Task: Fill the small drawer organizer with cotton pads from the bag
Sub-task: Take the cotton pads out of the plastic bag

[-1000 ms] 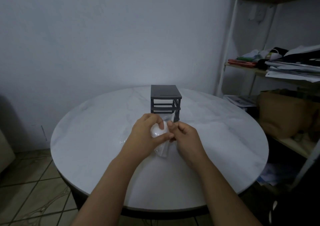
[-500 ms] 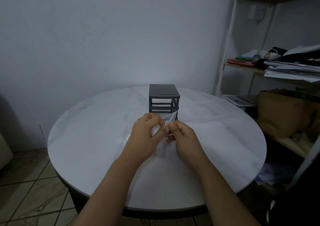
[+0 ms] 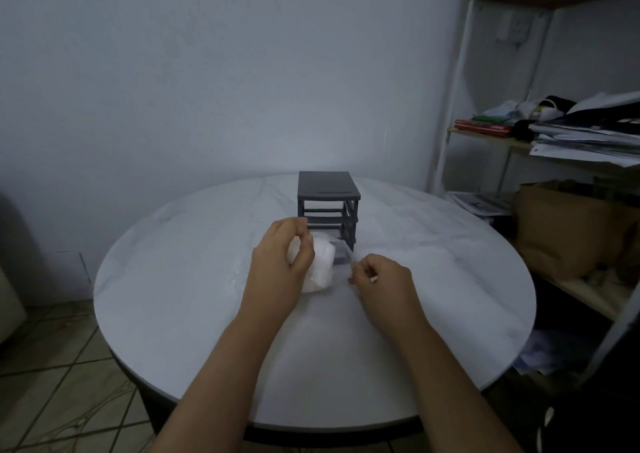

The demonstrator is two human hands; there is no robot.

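Observation:
A small dark grey drawer organizer (image 3: 328,203) stands at the middle of a round white marble table (image 3: 173,279). Its lowest drawer (image 3: 341,256) is pulled out toward me. Just in front of it lies a clear plastic bag (image 3: 320,267) full of white cotton pads. My left hand (image 3: 282,262) grips the bag's left side, fingers curled over the top. On the bag's right side my right hand (image 3: 375,279) pinches the clear plastic edge, pulling it away from the left hand.
A white metal shelf unit (image 3: 554,140) stands at the right, loaded with papers, books and a brown paper bag (image 3: 568,227). A plain wall is behind the table. Tiled floor shows at the lower left.
My hands were together over the bag. They have moved apart: the right hand has drawn the plastic edge rightward, and the white pads and the drawer behind them show.

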